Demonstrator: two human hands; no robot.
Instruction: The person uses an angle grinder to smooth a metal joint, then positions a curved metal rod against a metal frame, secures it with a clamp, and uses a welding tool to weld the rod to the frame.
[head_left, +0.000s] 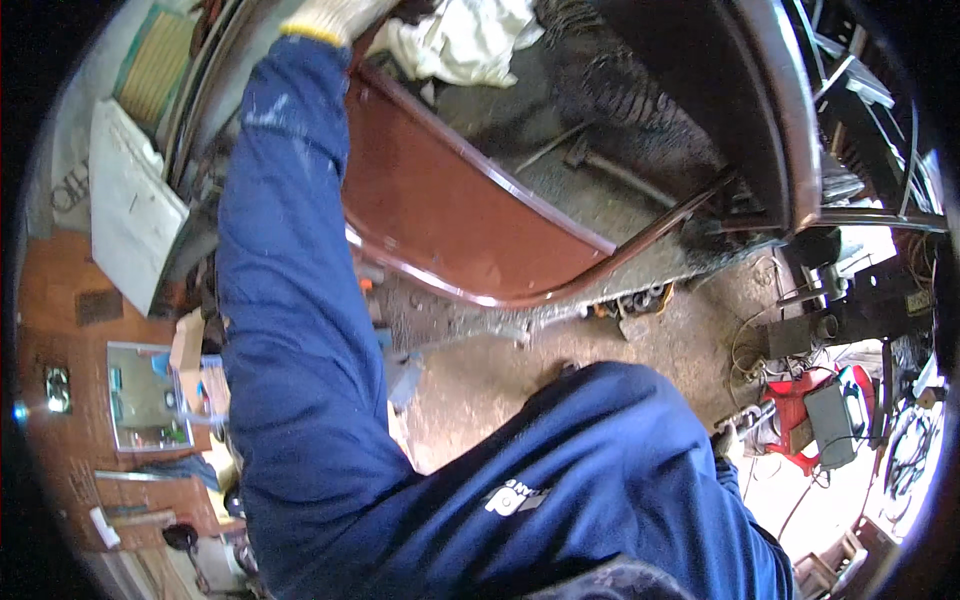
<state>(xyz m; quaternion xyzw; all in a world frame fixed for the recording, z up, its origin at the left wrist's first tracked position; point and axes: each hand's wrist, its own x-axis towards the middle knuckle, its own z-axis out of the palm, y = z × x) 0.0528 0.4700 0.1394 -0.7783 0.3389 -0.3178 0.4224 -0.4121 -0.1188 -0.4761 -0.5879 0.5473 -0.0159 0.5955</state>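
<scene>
My left arm reaches far up and forward in a blue sleeve. My left hand [335, 15], in a white knit glove with a yellow cuff, is at the top edge, its fingers cut off by the frame. It is next to the far left end of a curved reddish-brown metal panel [455, 190]; whether it touches it I cannot tell. A white cloth [465, 40] lies to its right. Down at my right side, my right hand [730, 440] is gloved and mostly behind my body, closed around a silver metal tool [755, 415] whose kind is unclear.
A hammer [620, 172] lies on the grimy work surface [540, 110] beyond the panel. A dark curved metal frame [790, 120] rises at right. A red stool-like thing [795, 420] carries a grey box [830, 425]. A white board [135, 205] leans at left.
</scene>
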